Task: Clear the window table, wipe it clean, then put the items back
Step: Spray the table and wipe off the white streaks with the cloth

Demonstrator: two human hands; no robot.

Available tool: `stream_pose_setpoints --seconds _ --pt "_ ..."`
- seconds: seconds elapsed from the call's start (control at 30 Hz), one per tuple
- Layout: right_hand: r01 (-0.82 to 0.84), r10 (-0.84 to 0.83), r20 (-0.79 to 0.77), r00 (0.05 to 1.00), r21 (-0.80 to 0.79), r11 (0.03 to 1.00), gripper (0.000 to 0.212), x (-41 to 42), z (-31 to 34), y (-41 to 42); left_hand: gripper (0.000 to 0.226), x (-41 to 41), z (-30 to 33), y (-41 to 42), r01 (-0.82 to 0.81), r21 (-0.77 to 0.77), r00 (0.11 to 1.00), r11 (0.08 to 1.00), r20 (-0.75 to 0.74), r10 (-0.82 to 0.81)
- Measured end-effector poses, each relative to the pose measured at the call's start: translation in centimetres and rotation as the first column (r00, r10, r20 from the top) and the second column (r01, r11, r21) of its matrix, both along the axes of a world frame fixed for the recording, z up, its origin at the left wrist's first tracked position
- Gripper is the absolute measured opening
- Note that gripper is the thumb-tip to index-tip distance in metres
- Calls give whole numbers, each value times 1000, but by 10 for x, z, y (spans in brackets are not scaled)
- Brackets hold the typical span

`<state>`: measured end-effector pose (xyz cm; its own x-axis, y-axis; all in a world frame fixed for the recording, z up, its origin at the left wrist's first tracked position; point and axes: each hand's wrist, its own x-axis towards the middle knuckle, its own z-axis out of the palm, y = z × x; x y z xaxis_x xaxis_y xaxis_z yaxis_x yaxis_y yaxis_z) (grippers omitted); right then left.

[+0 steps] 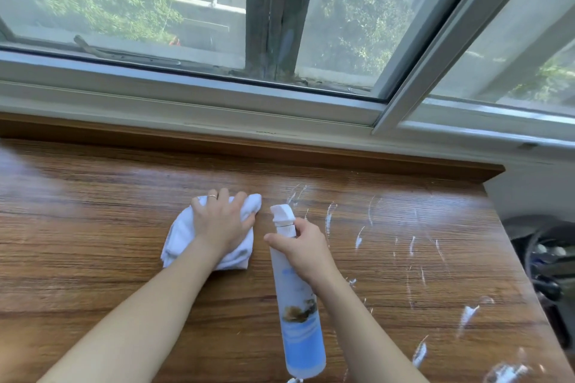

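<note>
Table (93, 258): left hand (222, 221) presses cloth (180, 236); right hand (306, 250) grips spray bottle (298, 320).

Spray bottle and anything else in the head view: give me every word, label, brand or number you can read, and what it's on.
No text can be read anywhere in this view.
Spray bottle, held in the right hand: blue and white label with a brownish picture, any lettering too blurred to read.
White cloth under the left hand: no print visible.
Wooden table: only white streaks, no writing.
</note>
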<state>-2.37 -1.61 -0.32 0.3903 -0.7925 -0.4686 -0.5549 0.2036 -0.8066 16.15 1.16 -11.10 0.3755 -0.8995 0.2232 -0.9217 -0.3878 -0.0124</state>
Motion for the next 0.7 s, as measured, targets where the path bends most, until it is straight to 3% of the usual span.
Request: stream_pose_setpoints --seconds 0.27,0.47,0.6,0.7 --pt "21 -21 -1 1000 11 1000 40 -18 -8 1 40 20 18 -65 -109 247 990 963 -61 127" --pt "24 -24 0 1000 4 1000 54 -19 -4 -3 38 11 21 -45 -100 216 993 971 -44 112" --pt "16 -16 -2 1000 -9 1000 31 -16 -3 -12 36 -6 11 -3 -39 53 999 998 -10 39" --pt "36 -35 16 999 -12 999 27 -11 -3 -18 28 -20 2 29 -7 -24 1000 1000 29 8"
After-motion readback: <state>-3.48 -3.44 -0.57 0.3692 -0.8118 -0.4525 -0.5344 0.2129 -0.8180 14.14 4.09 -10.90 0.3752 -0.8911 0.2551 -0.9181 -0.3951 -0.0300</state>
